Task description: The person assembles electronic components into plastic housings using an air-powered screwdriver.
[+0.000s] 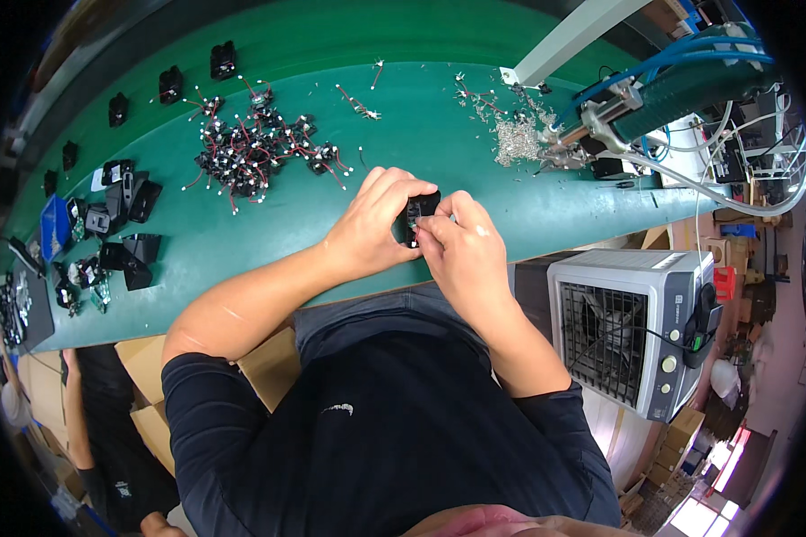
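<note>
Near the left end of the green, matte-surfaced workbench point(421, 152) lie glossy black plastic housings point(127, 201) beside a small blue tray point(55, 225) whose contents cannot be made out, and toward the far edge sprawls a tangled heap of small black parts with thin red wires point(255, 148). Just above the near edge, the left hand point(372, 224) curls closed around a small black boxy component point(418, 217), and the right hand point(461, 246) pinches its other side; further right, a pile of tiny silvery metal bits point(515, 139) sits by a pneumatic tool with blue hoses point(663, 89)
</note>
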Demonstrator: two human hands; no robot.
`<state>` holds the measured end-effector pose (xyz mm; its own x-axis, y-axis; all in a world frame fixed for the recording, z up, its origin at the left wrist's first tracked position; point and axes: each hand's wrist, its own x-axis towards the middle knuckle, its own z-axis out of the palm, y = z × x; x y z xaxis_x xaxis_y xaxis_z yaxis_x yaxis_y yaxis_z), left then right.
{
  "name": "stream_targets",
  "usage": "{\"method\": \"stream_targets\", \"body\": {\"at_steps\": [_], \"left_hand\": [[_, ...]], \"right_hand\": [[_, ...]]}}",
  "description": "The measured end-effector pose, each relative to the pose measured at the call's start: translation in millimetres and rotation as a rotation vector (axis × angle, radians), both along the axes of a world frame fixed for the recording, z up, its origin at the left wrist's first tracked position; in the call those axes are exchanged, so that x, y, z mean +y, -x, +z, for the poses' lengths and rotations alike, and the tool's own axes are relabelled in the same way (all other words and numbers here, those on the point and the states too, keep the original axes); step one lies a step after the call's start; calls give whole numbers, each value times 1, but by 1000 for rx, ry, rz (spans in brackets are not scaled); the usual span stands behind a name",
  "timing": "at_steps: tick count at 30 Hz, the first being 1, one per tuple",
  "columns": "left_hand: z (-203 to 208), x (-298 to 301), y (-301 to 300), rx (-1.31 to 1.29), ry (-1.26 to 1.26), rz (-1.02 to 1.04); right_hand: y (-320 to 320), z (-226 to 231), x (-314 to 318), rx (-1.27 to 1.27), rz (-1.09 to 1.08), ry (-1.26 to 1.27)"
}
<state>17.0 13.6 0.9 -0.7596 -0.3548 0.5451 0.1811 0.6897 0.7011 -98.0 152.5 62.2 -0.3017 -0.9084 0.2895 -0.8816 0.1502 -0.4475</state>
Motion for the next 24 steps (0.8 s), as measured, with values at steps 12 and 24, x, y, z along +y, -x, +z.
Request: {"method": "stream_targets", "body": {"at_steps": [12,24], "left_hand": [[3,4,0,-161,-124,29],[-6,-8,-1,-180,0,106]], "right_hand": [[96,140,-40,77,-63,1059],[55,133,-95,-787,-21,1001]]}}
